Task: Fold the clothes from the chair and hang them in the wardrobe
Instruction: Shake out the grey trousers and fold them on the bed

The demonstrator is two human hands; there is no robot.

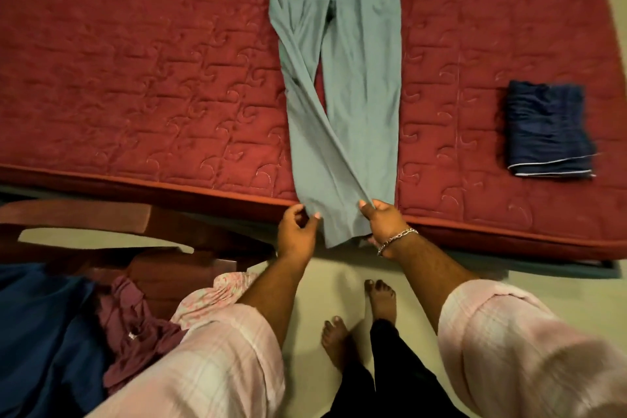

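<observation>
The bed (pixel 135 78) serves as the folding surface, so the trousers (pixel 342 85) lie flat on it, long axis running straight away from the person, waistband far, hems hanging over the near edge. The chair (pixel 101 224) at left holds clothes waiting their turn; a folded navy garment (pixel 549 129) sits well apart at right. The left hand (pixel 297 231) pinches one hem corner and the right hand (pixel 383 220) grips the other, probably to align the legs.

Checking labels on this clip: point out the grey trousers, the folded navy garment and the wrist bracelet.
grey trousers (pixel 359 85): head view, on the right leg, mid-thigh.
folded navy garment (pixel 548 125): head view, middle of its top layer.
bracelet (pixel 397 238): head view, chain links across the right wrist.
</observation>
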